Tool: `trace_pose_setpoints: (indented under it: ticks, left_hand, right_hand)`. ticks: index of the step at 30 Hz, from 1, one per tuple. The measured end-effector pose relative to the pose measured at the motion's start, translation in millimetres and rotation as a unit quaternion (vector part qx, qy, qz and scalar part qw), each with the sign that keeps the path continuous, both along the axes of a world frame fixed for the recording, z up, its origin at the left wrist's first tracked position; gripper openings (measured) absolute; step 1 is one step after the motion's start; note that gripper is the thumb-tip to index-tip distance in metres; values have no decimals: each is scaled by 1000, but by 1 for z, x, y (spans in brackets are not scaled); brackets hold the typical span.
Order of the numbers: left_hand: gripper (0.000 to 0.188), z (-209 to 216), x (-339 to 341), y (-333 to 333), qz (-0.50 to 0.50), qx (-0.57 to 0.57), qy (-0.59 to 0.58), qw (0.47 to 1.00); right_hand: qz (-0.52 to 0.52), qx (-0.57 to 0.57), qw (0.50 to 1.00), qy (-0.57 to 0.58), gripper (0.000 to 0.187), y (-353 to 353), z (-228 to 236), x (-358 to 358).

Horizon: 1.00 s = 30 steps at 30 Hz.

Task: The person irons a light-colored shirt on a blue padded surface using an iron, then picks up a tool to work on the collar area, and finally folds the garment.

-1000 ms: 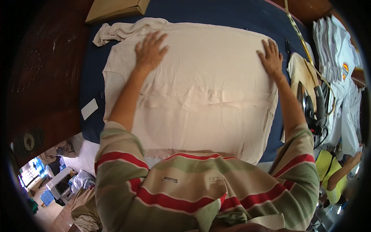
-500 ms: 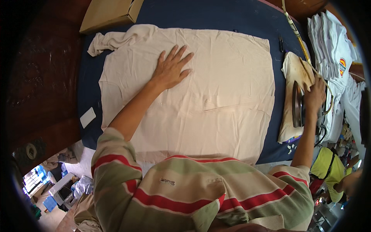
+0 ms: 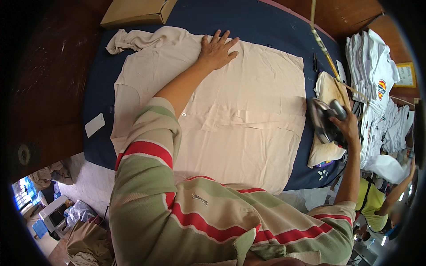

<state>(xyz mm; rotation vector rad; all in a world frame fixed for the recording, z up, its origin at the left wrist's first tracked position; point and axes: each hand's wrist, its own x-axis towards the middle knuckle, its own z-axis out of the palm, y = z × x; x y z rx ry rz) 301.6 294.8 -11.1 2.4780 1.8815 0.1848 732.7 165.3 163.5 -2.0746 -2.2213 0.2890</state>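
Note:
A beige garment (image 3: pixel 248 93) lies spread over the dark blue covered table, creased across its middle and bunched at the far left. My left hand (image 3: pixel 218 52) rests flat on its far edge with the fingers spread. On the right, my right hand (image 3: pixel 348 126) is wrapped around the handle of a clothes iron (image 3: pixel 323 122). The iron is tilted, slightly blurred, and held just right of the garment's edge. Beneath and behind it lies a scorched cream cloth pad (image 3: pixel 330 88). A hose or cord (image 3: pixel 326 51) hangs down beside the pad.
A cardboard box (image 3: pixel 137 12) sits at the far left of the table (image 3: pixel 248 22). A white card (image 3: pixel 95 125) lies by the left edge. Folded white garments (image 3: pixel 370 66) are stacked at the right. Beyond them, another person in a yellow top (image 3: pixel 375 201) handles something white.
My right hand has lifted the iron off the pad and brought it left toward the garment. My left hand has slid farther away and to the right, onto the cloth's far edge.

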Motion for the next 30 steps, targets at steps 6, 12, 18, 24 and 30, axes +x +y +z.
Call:
trace_pose_setpoints:
  ticks: [6,12,18,24,30]
  left_hand:
    - [55,7,-55,6,-9,107,26,994]
    - [27,36,-146,33,19,-58,6,998]
    - [23,26,-157,42,14,-16,-19,1000]
    - [23,29,-161,42,22,-45,-38,998]
    - [31,19,-168,14,-6,153,-140,978]
  right_hand:
    - [230,-113,966,-43,53,48,0,-180]
    - [219,-16,975,35,63,86,-33,-293]
    - [169,7,985,25,52,158,-39,-334]
    - [227,39,973,7,61,177,-48,-376]
    - [308,-43,950,29,59,144,-49,-365]
